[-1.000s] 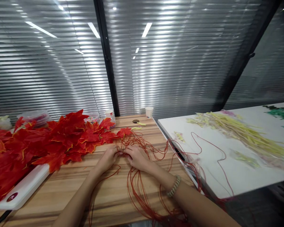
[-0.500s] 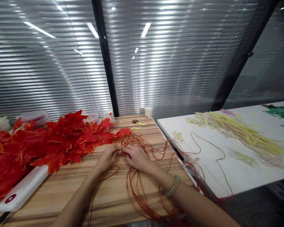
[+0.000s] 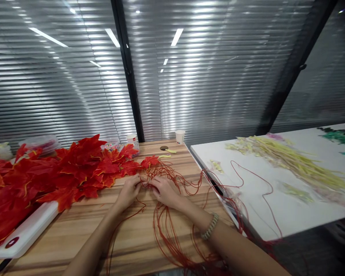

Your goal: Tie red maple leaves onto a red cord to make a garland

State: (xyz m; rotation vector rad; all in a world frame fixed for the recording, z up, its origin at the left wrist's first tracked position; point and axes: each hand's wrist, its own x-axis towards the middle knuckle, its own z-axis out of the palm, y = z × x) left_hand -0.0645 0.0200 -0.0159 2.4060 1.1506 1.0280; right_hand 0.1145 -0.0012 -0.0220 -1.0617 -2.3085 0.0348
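Note:
Both my hands meet over the wooden table at the near end of a tangle of thin red cord (image 3: 168,232). My left hand (image 3: 130,191) pinches a strand of the cord between thumb and fingers. Beside it, my right hand (image 3: 165,191) is closed on the cord too, its fingertips almost touching the left ones. Loops of cord run under my right hand and hang toward the front edge. One loose strand trails below my left hand. The exact crossing of strands at the fingertips is too small to make out.
A heap of red maple leaves (image 3: 71,172) covers the left side, partly over a white power strip (image 3: 28,232). Paper cups (image 3: 180,137) stand at the back. On the white table (image 3: 247,214) at right lie yellow stems (image 3: 299,161) and small plastic bags.
My fingertips have drawn slightly apart, and a strand of red cord now shows between them. Everything else stays in place.

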